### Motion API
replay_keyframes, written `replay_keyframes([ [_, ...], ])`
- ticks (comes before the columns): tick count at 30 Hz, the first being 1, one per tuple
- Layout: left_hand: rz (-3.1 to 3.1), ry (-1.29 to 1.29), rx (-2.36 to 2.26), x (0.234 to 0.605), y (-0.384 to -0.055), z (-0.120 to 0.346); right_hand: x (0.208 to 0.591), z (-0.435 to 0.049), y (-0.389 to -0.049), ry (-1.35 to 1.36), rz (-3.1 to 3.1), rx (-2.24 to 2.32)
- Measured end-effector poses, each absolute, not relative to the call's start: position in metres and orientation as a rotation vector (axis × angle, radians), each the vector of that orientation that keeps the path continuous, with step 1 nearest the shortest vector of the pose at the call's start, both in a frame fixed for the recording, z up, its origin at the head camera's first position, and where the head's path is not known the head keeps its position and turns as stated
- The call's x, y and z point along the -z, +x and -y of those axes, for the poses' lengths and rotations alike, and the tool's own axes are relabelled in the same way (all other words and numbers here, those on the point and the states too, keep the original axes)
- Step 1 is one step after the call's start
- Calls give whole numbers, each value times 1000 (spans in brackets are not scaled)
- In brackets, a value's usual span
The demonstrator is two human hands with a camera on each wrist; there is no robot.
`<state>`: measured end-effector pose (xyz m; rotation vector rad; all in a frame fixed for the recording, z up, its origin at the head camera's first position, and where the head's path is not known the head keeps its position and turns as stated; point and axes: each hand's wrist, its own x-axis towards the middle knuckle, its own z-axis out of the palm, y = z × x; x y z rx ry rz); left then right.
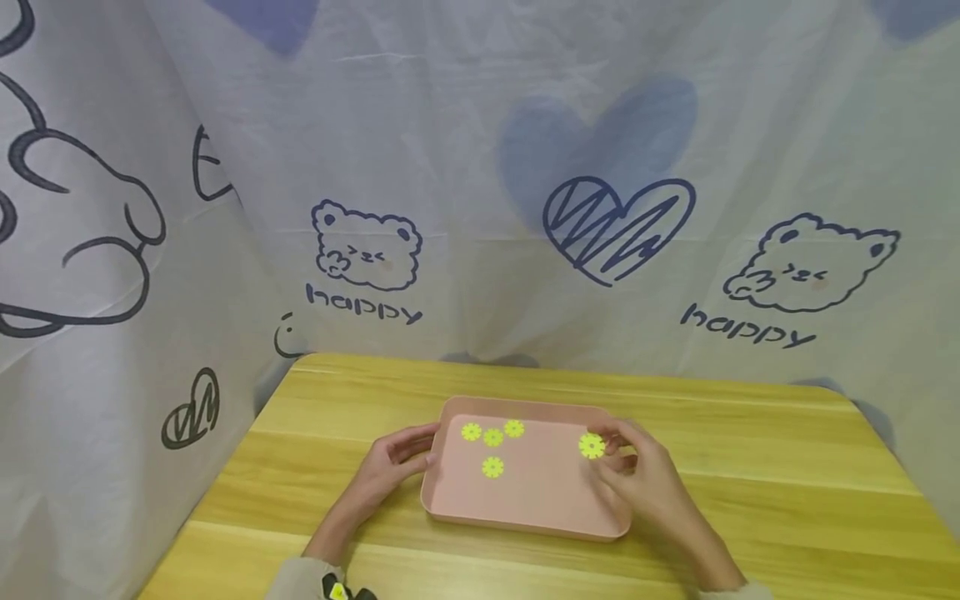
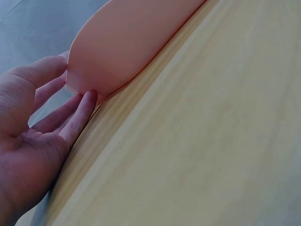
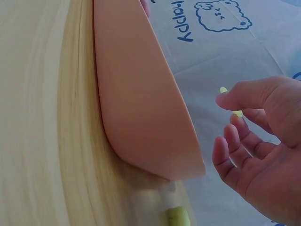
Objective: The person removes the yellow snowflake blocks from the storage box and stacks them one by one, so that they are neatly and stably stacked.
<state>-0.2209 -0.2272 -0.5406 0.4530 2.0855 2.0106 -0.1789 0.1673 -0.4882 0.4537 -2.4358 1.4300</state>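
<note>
A shallow pink tray [image 1: 540, 500] sits on the wooden table. My left hand [image 1: 386, 467] holds its left end, thumb at the rim and other fingers against the outer wall, as the left wrist view also shows. Above the tray's right end, my right hand [image 1: 637, 467] pinches a yellow notched plastic disc [image 1: 592, 446] between thumb and fingertips. In the right wrist view this disc [image 3: 237, 113] appears edge-on beside the thumb, over the tray's rim. Several similar yellow discs [image 1: 492, 467] lie flat inside the tray, toward its left half.
A small yellow piece [image 3: 178, 216] shows at the bottom of the right wrist view, beyond the tray's end. The wooden table [image 1: 787, 500] extends on both sides of the tray. Behind it hangs a pale cloth [image 1: 480, 250] printed with hearts and bears.
</note>
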Motion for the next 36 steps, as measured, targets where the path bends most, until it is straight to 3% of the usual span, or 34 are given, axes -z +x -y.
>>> replay_keyframes([
  [36,-2084,423,-2037,541,-220,226,506,-217,-174,379,2432,-1295],
])
